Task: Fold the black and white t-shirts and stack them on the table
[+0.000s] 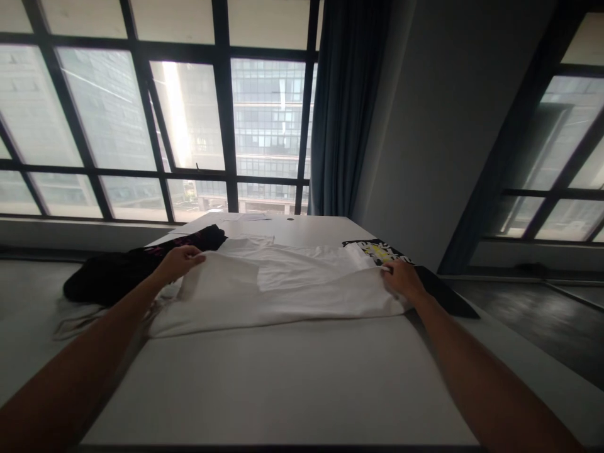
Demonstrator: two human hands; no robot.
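A white garment (292, 305), perhaps a shirt, lies spread across the white table (283, 384), with its near part folded over on itself. At its upper left, the fingers of my left hand (182, 261) pinch the cloth's edge. On the opposite side my right hand (402, 279) grips the same edge between thumb and fingers. The fabric stretches between both hands with light wrinkles in the middle. I cannot tell its exact kind, since sleeves and collar do not show clearly.
Dark bundled clothing (113, 267) with pinkish marks sits at the left. A black garment with a white and yellow print (377, 251) lies beyond my right hand. White paper (248, 217) rests at the table's far end, before windows and a blue curtain (346, 113).
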